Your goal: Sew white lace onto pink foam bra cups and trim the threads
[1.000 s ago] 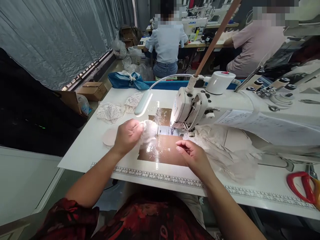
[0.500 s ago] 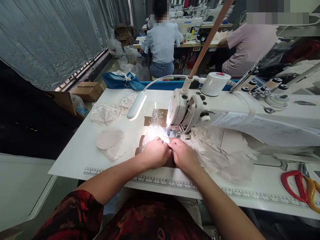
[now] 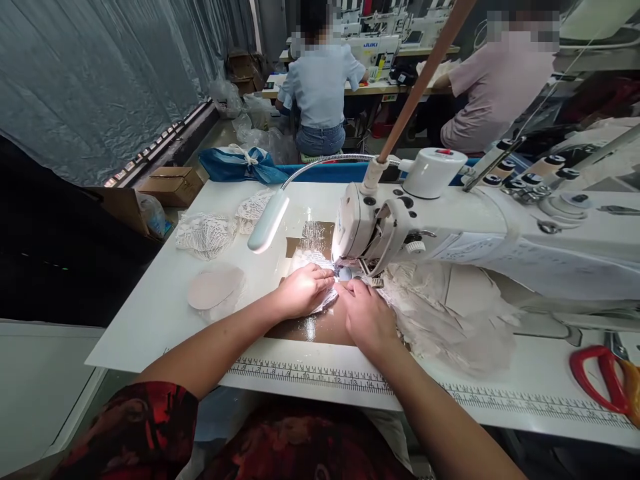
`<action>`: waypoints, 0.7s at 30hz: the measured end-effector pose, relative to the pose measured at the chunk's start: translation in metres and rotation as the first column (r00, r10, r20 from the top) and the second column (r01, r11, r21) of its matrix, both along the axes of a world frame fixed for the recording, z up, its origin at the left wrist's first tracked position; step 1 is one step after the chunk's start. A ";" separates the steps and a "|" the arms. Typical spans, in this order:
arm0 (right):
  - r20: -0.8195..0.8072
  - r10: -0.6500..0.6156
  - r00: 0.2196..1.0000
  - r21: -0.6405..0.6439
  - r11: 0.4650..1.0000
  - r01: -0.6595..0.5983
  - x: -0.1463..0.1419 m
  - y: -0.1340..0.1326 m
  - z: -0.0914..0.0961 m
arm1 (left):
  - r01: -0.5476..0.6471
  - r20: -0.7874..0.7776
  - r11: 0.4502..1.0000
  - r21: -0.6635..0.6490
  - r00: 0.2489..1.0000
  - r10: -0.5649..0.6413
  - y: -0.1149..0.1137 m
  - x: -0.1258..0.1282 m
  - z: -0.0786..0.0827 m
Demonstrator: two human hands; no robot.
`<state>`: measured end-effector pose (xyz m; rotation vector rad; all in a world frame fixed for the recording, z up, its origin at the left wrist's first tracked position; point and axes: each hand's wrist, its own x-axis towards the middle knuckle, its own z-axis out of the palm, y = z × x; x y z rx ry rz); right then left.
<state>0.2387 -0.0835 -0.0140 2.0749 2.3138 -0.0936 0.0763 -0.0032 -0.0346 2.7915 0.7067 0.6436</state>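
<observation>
A small white lace piece [image 3: 325, 301] lies under the needle area of the white sewing machine [image 3: 357, 223]. My left hand [image 3: 306, 290] rests over it, fingers together and pressing it near the presser foot. Close by on the right, my right hand [image 3: 369, 315] is closed, thumb and forefinger at the lace edge; its other fingers are curled and partly hidden. Brown tape-like patches [image 3: 295, 330] cover the table around the needle. Sheer pale fabric pieces [image 3: 450, 327] are heaped to the right of my right hand.
Two lace pieces [image 3: 206, 235] and a beige oval fabric piece [image 3: 213, 288] lie at left. A lamp [image 3: 269, 221] hangs over the table. Red-and-orange-handled scissors [image 3: 603, 379] lie at right, near a printed ruler [image 3: 310, 373]. Two people sit at machines beyond.
My left hand has shifted slightly left and its fingers have straightened from a curled grip over the lace. More lace and brown surface now show between my hands. My right hand stays near the needle.
</observation>
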 end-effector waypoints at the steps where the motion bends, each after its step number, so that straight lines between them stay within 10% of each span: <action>1: 0.004 -0.001 1.000 -0.002 1.000 0.001 0.000 0.001 0.000 | 0.034 0.024 0.999 0.006 0.999 -0.034 0.005 -0.001 -0.001; 8: -0.019 0.038 0.999 0.042 0.998 -0.037 0.002 0.002 -0.005 | 0.126 0.006 0.992 -0.025 0.992 -0.126 0.018 -0.008 0.000; 21: -0.108 0.046 0.993 0.089 0.995 -0.036 0.006 -0.002 -0.007 | -0.167 -0.176 0.986 0.003 0.970 0.165 0.008 -0.003 0.003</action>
